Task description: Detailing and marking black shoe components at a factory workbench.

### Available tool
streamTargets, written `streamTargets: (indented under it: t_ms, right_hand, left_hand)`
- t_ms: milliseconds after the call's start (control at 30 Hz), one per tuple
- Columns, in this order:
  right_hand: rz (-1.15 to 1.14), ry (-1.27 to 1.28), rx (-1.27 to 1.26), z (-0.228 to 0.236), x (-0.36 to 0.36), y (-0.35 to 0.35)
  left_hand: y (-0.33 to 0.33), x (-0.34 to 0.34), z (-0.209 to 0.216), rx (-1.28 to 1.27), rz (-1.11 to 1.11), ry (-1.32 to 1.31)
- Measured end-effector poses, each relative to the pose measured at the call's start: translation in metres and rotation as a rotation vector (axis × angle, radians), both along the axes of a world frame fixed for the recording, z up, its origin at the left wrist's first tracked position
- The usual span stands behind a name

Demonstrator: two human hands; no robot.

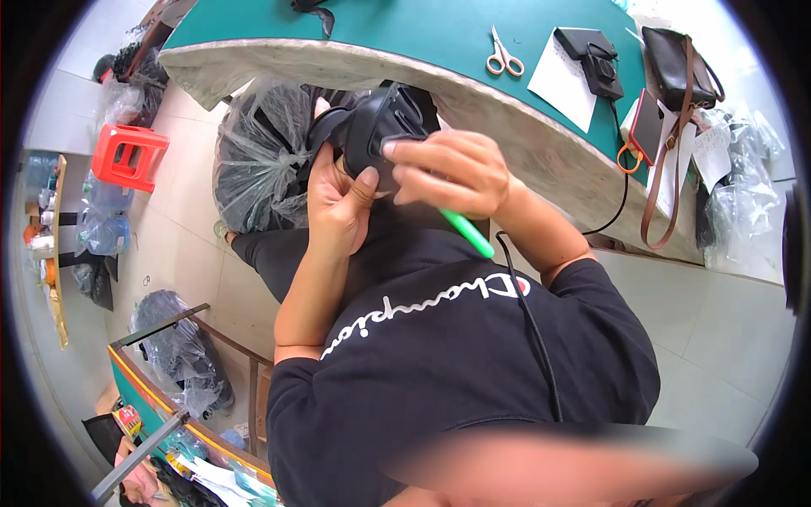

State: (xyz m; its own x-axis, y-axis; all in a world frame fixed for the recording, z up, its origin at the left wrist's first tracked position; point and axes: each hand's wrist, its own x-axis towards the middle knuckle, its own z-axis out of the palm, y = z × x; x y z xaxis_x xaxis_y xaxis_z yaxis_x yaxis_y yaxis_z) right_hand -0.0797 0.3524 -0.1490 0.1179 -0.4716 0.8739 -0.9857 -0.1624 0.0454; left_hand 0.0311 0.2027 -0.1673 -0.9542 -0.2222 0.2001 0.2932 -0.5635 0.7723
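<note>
While our left hand (pixel 338 207) steadies the black piece (pixel 363 131), our right hand (pixel 456 173) meets it from the other side. We have the piece between the two hands, held up in front of our body, short of the edge of the tabletop (pixel 405 34) and not resting on it.

Our left hand is closed on the piece's lower end, the thumb lying over the near face and the other fingers behind and underneath. Our right hand is bent into a loose fist, its fingertips at the piece's right edge; blur keeps us from telling whether they pinch that edge or only brush it. The right hand also appears to grip the green handle (pixel 467 232), which juts from below the curled fingers. Whatever sits at its other end is hidden by the hand.

The relation that counts is this: from our right hand, the piece lies directly to the left, close enough that neither hand is the nearer by much. Its long axis seems to run away from us, leaning a little to the right, while the handle's axis slants from under the fist back toward our shirt (pixel 481 355) and rightward. The two axes therefore cross rather than line up.

Left of the piece, and just beside it, bulges the plastic bag (pixel 262 160). The scissors (pixel 494 66) lie on the tabletop, beyond our right hand and well apart from it.
</note>
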Motion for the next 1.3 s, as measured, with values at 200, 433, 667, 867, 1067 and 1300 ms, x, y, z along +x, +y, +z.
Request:
streamTargets:
  t_ms: [200,433,667,867,1067,1300]
  right_hand:
    - [-0.367,-0.162,-0.423,0.004,-0.095,0.039]
    - [-1.070,-0.283,-0.773,-0.008,-0.149,0.178]
    - [-1.183,-0.381,-0.847,0.000,-0.105,0.235]
    - [-0.503,-1.016,-0.243,0.021,-0.050,0.165]
    - [-0.447,-1.184,0.338,-0.002,-0.053,0.130]
    - [-0.208,-1.227,0.179,-0.003,-0.021,0.073]
  left_hand:
    - [-0.007,0.004,0.007,0.073,-0.077,0.017]
    - [-0.019,0.002,-0.001,0.115,-0.138,0.113]
    - [-0.031,-0.006,0.004,0.234,0.087,-0.001]
    - [-0.072,-0.006,-0.066,0.350,0.113,-0.394]
    - [-0.058,-0.014,-0.046,0.579,-0.243,-0.548]
    - [-0.003,-0.007,-0.024,0.381,-0.344,-0.434]
